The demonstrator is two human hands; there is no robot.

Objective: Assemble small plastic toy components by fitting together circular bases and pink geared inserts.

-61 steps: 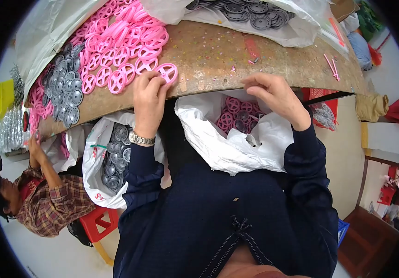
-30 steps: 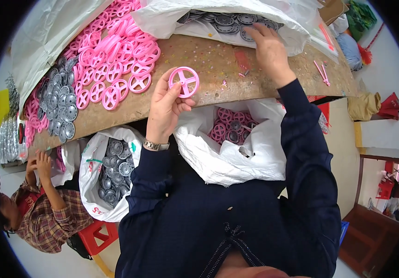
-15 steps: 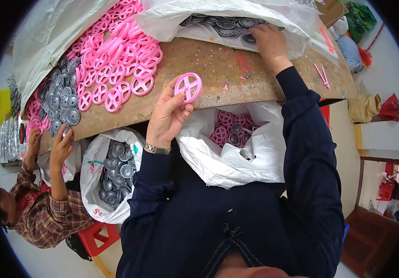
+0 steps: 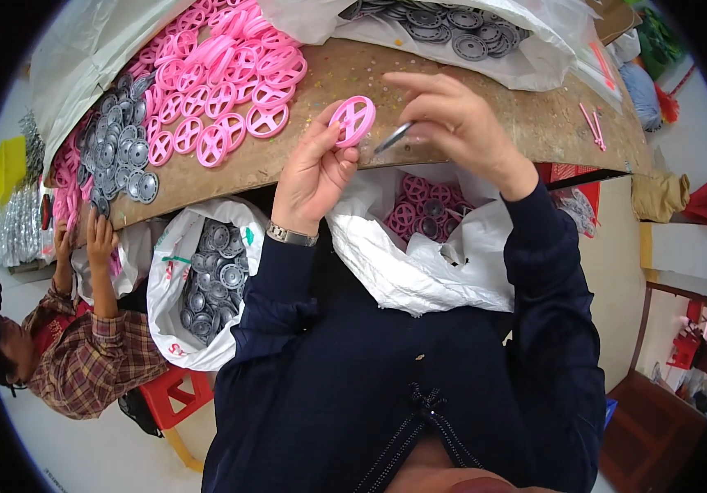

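Between the thumb and fingers of my left hand [image 4: 314,168] is a pink plastic toy wheel [image 4: 353,122] with crossed spokes, tilted above the table's near edge. My right hand [image 4: 460,123] pinches a grey plastic disc [image 4: 393,138], seen edge-on, just right of the pink wheel and apart from it. More grey discs [image 4: 470,46] lie in the mouth of a white sack [image 4: 534,70] at the far side. Below my hands, an open white sack [image 4: 386,275] holds pink wheels with grey centres [image 4: 431,209].
Loose pink wheels [image 4: 220,99] and grey discs [image 4: 107,144] are heaped on the brown table [image 4: 321,90] at the left. Another white bag [image 4: 165,304] of grey discs [image 4: 215,283] stands below. A co-worker [image 4: 91,345] handles pieces at far left. Pink sticks [image 4: 593,127] lie at right.
My right hand has come back from the far sack with a grey disc, close to the pink wheel. My left hand still holds the wheel. The whole view has shifted slightly.
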